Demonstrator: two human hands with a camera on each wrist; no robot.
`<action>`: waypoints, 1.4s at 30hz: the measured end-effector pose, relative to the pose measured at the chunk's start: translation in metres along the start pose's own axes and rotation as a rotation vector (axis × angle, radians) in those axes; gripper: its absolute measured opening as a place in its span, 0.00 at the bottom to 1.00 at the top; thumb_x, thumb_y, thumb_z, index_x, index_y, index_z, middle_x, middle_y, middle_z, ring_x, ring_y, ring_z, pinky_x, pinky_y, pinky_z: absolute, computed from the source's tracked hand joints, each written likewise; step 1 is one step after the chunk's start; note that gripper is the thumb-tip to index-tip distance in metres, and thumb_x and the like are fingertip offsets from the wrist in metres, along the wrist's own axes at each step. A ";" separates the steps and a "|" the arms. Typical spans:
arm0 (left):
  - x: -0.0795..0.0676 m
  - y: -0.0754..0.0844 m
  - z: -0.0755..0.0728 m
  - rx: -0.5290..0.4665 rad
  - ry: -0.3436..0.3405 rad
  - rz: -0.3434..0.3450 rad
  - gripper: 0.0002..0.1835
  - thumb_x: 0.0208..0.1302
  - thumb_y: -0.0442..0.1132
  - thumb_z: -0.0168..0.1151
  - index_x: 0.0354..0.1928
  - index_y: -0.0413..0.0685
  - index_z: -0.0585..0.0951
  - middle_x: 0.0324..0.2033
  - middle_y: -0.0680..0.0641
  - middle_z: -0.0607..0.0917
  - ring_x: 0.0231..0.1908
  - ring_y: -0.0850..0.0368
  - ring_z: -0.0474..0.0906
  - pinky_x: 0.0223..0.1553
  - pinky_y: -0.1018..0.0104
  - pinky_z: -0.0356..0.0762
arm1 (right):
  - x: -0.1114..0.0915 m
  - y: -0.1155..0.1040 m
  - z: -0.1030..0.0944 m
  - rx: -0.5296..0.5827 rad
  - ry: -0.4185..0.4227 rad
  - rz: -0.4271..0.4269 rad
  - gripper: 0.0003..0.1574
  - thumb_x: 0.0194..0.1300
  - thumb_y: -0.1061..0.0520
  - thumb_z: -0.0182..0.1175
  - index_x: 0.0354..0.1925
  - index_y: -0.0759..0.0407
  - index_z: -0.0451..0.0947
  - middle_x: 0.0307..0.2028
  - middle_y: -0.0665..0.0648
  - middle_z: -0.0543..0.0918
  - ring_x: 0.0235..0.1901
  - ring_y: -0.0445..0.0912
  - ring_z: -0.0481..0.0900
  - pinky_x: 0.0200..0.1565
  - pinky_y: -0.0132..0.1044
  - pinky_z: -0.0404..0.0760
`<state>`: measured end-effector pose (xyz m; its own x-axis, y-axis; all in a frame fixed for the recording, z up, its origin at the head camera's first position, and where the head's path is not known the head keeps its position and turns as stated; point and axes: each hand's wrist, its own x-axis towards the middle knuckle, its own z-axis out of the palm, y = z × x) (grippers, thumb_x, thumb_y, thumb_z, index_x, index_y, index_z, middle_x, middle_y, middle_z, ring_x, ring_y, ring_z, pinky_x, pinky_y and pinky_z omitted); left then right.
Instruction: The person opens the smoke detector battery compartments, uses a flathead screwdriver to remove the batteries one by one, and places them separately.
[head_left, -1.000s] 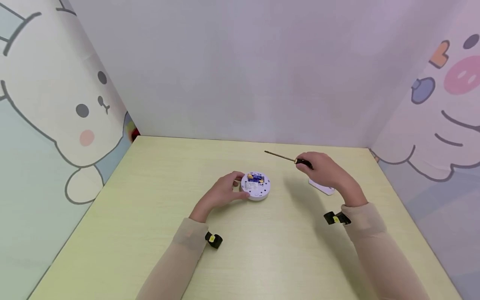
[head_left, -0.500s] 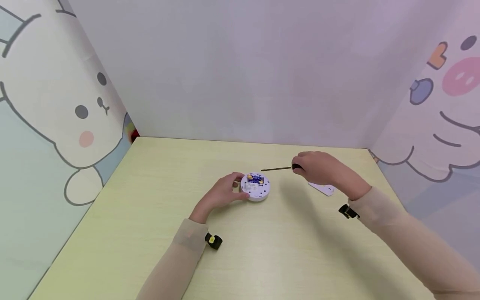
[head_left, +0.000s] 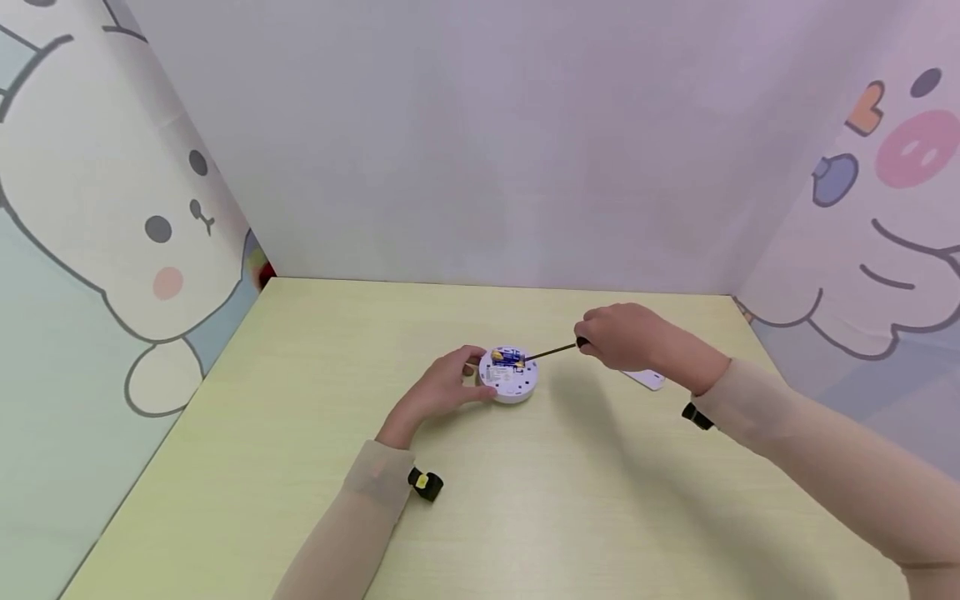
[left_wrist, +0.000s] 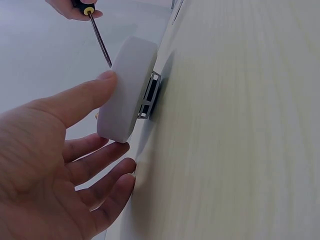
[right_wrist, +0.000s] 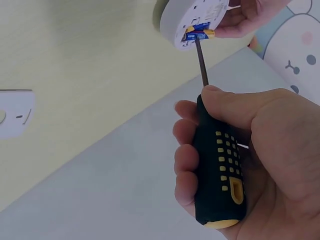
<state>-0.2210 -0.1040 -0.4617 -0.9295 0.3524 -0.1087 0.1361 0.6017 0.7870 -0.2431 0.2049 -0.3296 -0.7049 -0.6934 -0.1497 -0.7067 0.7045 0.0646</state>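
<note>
Between the thumb and fingers of my left hand [head_left: 438, 387] is a round white smoke detector [head_left: 513, 386], gripped by its side wall. Its back faces up, showing a printed label and blue-and-yellow batteries [right_wrist: 199, 35] in a recess. A vented black-and-white part [left_wrist: 150, 95] sticks out underneath, close over the table. My right hand [head_left: 622, 336] holds a screwdriver [right_wrist: 218, 165] by its dark green handle with yellow dots. The screwdriver's tip is right at the batteries' end, coming in from the right.
A flat white plate [head_left: 647, 379] with slots lies on the pale wooden table [head_left: 360, 333], partly hidden beneath my right hand. A plain light wall [head_left: 480, 167] rises behind the table, with cartoon-printed panels on both sides.
My right hand has moved slightly left and turned, swinging the screwdriver's tip down from above the table to the batteries. My left hand stays on the smoke detector.
</note>
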 end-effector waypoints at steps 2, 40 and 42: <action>0.000 -0.001 0.000 -0.004 0.001 -0.001 0.41 0.65 0.50 0.78 0.75 0.48 0.71 0.65 0.45 0.81 0.64 0.47 0.77 0.66 0.49 0.78 | 0.001 -0.001 0.000 -0.013 -0.002 -0.005 0.07 0.75 0.58 0.65 0.36 0.55 0.80 0.32 0.50 0.77 0.29 0.44 0.73 0.34 0.43 0.79; 0.001 -0.001 0.005 0.005 0.026 0.030 0.37 0.66 0.47 0.78 0.73 0.47 0.74 0.64 0.45 0.81 0.62 0.47 0.78 0.64 0.49 0.79 | 0.052 -0.040 -0.037 -0.301 -0.215 0.021 0.15 0.67 0.62 0.68 0.25 0.54 0.76 0.24 0.49 0.77 0.23 0.45 0.67 0.25 0.36 0.73; 0.001 -0.001 0.005 0.008 0.026 0.028 0.37 0.66 0.47 0.78 0.73 0.47 0.74 0.64 0.45 0.82 0.61 0.47 0.79 0.64 0.50 0.79 | 0.052 -0.036 -0.035 -0.284 -0.227 0.029 0.14 0.68 0.61 0.68 0.26 0.55 0.78 0.25 0.50 0.78 0.24 0.45 0.71 0.27 0.37 0.77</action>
<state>-0.2208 -0.1004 -0.4654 -0.9340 0.3501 -0.0710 0.1643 0.5975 0.7848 -0.2560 0.1380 -0.3047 -0.7157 -0.6000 -0.3574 -0.6980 0.6311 0.3384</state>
